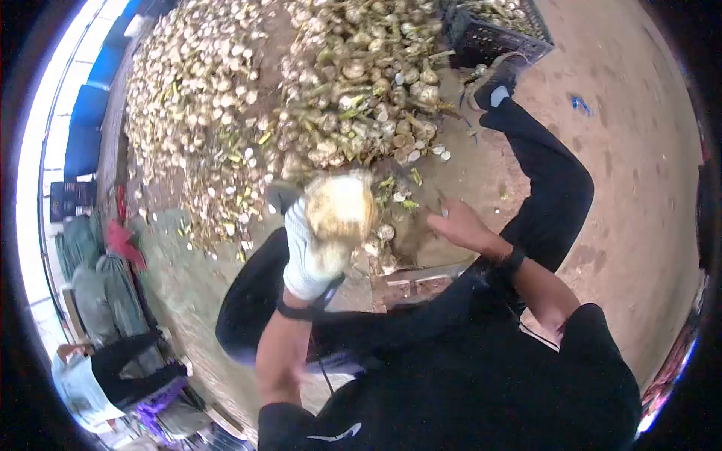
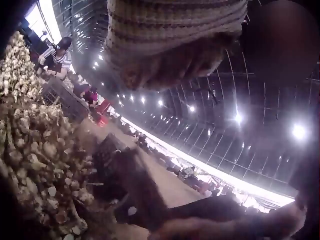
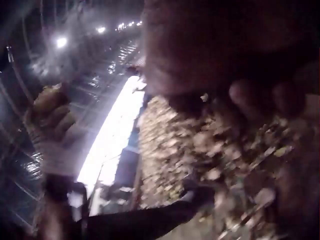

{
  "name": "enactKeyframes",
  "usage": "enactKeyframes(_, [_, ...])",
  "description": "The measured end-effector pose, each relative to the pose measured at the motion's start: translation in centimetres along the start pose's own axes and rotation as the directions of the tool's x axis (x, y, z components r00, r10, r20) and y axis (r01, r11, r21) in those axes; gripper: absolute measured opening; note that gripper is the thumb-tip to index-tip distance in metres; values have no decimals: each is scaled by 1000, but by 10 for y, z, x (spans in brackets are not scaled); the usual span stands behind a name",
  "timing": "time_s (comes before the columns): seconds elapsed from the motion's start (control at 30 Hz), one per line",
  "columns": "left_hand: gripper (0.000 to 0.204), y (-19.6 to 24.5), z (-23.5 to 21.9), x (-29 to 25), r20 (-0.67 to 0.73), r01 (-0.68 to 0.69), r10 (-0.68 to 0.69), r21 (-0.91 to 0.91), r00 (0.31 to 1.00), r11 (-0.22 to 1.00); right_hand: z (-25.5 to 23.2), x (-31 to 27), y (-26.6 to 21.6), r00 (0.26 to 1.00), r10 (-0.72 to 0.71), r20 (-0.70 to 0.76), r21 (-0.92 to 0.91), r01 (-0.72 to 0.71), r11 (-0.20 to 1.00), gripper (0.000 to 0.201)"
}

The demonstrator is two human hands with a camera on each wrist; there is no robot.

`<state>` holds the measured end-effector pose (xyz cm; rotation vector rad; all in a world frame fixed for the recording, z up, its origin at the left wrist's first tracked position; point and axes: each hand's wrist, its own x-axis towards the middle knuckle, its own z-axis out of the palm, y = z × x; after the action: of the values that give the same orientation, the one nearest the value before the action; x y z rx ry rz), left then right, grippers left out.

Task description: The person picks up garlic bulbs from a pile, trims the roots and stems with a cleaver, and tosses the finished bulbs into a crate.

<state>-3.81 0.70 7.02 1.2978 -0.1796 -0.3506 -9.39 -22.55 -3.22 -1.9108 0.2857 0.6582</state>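
The left hand (image 1: 304, 259), in a whitish knit glove, is raised and grips a large pale garlic bulb (image 1: 341, 207), blurred in the head view. Its glove (image 2: 175, 35) fills the top of the left wrist view. On the far side of the right wrist view, the gloved hand (image 3: 62, 145) holds the bulb up. The bare right hand (image 1: 468, 227) is apart from it, low over the ground, fingers bent; a thin dark shape shows near its fingertips, too blurred to identify. Up close, the same hand (image 3: 200, 55) is dark, with curled fingers partly visible.
A wide heap of garlic (image 1: 361, 68) lies beyond the hands, with loose cuttings (image 1: 226, 210) at its left. A black crate (image 1: 511, 49) stands at the upper right beside the wearer's shoe (image 1: 492, 79). Another person (image 1: 86, 383) is at the lower left.
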Motion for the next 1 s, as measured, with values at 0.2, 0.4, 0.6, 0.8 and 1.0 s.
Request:
enactKeyframes(0.2, [65, -29, -2, 2, -26, 37, -52, -403, 998, 914, 34, -17, -80, 989, -119, -91, 322, 143, 936, 33])
enactKeyframes(0.4, [58, -26, -8, 7, -170, 45, -126, -410, 977, 911, 45, -5, -83, 991, -92, -95, 535, 129, 835, 32])
enactKeyframes(0.6, [50, -41, -28, 15, -121, 155, -207, -338, 971, 928, 8, 3, -74, 972, -110, -206, 597, 214, 773, 29])
enactKeyframes(0.8, [47, -46, -25, 17, -156, 183, -267, -413, 951, 892, 26, -27, -75, 990, 121, 78, 777, -136, 614, 28])
enactKeyframes(1.0, [53, -20, -12, 21, -270, 234, -382, -451, 884, 861, 71, 14, 26, 953, 117, 279, 408, -228, 884, 35])
